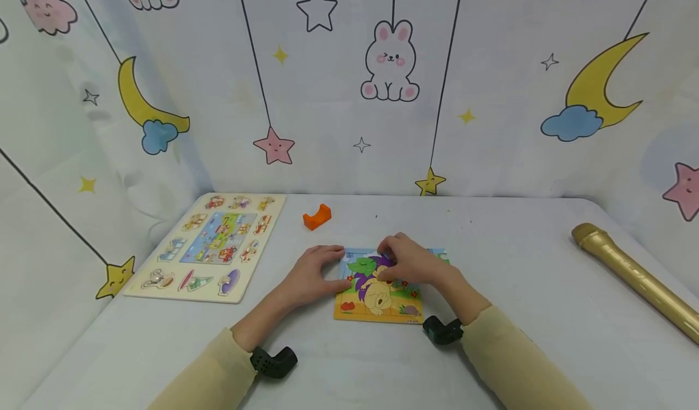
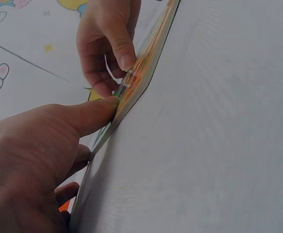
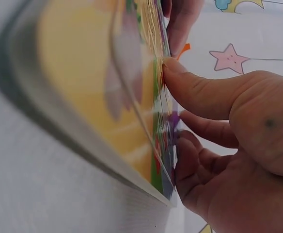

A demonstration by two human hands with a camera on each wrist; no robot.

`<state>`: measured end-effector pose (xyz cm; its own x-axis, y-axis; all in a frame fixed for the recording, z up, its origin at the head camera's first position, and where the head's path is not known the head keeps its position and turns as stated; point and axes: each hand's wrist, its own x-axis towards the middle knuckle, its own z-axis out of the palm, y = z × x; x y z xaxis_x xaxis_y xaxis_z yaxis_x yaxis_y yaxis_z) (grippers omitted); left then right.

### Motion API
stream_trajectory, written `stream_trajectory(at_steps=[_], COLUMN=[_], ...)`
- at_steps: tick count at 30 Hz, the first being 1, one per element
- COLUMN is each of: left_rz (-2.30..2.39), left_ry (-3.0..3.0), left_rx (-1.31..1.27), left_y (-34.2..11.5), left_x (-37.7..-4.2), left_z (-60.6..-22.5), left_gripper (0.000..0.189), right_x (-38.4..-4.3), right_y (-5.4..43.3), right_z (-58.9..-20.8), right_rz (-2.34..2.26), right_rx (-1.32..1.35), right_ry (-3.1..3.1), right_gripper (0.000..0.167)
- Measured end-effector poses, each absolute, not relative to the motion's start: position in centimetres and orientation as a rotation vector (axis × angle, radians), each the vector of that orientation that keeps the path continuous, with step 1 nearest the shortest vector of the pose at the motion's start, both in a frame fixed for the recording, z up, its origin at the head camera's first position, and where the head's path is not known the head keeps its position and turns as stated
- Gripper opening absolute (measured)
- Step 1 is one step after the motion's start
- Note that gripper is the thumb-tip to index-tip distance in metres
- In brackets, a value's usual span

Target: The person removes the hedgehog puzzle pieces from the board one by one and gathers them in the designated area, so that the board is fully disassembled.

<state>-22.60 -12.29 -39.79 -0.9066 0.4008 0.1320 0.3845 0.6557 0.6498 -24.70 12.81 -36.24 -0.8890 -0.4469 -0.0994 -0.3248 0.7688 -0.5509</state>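
Note:
A small jigsaw puzzle [image 1: 355,310] in a flat tray lies in the middle of the table, picturing a yellow animal with purple spikes and a green leaf shape. My left hand [image 1: 314,279] rests at its left side, the thumb [image 2: 95,116] lying straight on the board and the other fingers spread along the edge. Over the upper middle of the picture, my right hand [image 1: 417,264] pinches a puzzle piece between thumb [image 3: 197,87] and bent fingers. That piece is mostly hidden by the fingers, with a purple bit showing in the right wrist view.
A larger peg puzzle board [image 1: 185,258] with vehicle and toy shapes lies to the left. Behind the jigsaw is a small orange curved block [image 1: 317,216]. A gold microphone [image 1: 633,276] lies at the far right. A patterned cloth [image 1: 338,94] hangs behind the table.

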Motion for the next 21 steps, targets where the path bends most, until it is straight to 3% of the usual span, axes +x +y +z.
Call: stream_trajectory(at_steps=[13, 21], left_rz=[1.111, 1.111], left_ry=[2.84, 2.839], left_rx=[0.654, 0.667], left_y=[-12.24, -12.24], left_x=[-22.58, -22.61], left_z=[-39.78, -39.83], left_gripper=[0.068, 0.068], right_x=[-24.67, -25.1], right_y=[12.73, 13.13], right_z=[-36.24, -36.56], right_rz=[-0.928, -1.036], right_rx=[-0.65, -0.682], right_ry=[2.707, 2.708], right_gripper=[0.049, 0.029])
